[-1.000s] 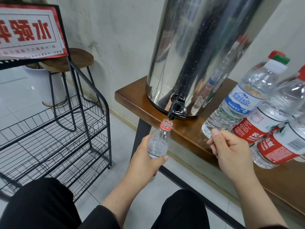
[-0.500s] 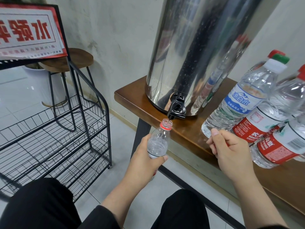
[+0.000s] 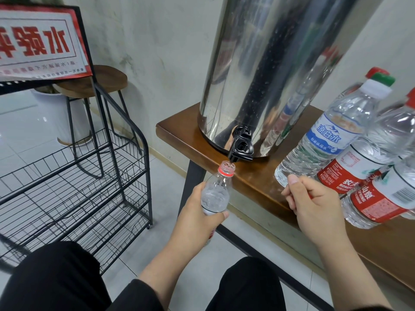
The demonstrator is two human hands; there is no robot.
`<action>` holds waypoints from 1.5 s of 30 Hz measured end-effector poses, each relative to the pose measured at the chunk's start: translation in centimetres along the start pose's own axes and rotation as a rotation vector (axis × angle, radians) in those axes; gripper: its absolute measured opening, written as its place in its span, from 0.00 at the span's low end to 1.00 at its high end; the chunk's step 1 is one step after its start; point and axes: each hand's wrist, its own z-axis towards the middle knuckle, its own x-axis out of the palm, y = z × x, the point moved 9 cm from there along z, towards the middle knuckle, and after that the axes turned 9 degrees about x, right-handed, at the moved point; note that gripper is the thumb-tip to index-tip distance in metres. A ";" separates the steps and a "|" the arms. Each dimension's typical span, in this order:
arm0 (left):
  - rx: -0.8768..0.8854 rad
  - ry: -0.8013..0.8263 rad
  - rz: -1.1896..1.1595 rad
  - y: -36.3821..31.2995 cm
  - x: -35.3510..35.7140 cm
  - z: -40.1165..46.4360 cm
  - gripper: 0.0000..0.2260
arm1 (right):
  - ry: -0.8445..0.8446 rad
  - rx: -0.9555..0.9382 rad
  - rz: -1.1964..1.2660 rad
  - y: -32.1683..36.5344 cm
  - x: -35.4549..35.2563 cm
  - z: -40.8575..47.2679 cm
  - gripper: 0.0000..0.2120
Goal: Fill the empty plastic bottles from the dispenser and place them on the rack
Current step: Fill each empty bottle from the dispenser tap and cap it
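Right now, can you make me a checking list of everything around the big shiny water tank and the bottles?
Surface: brown wooden table; dispenser stands on it.
Job's things: open bottle held with its mouth under the black tap; water shows inside it. Wire rack on the left, its visible shelves bare.
Clutter: capped bottles crowd the table's right side.
Grips: left hand holds the bottle; right hand is curled, apparently pinching something small and red, too hidden to name.
Cables: nothing seen.
Surroundings: red and white sign on the rack, round stool behind, tiled floor.
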 end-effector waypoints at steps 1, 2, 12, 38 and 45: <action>0.000 -0.001 0.001 0.0 0.0 0.0 0.32 | 0.002 0.003 0.003 0.0 0.0 0.0 0.19; 0.000 -0.002 0.003 0.0 0.0 0.0 0.32 | 0.005 0.005 0.007 0.0 0.0 0.0 0.19; -0.001 -0.002 0.007 -0.2 0.0 -0.1 0.31 | 0.015 0.003 0.011 0.3 0.0 -0.1 0.20; -0.004 -0.002 0.012 -0.2 -0.2 -0.1 0.29 | 0.010 0.015 0.023 0.3 0.0 -0.2 0.21; -0.008 -0.002 0.005 -0.3 -0.2 -0.2 0.29 | 0.006 0.014 0.010 0.3 0.0 -0.2 0.20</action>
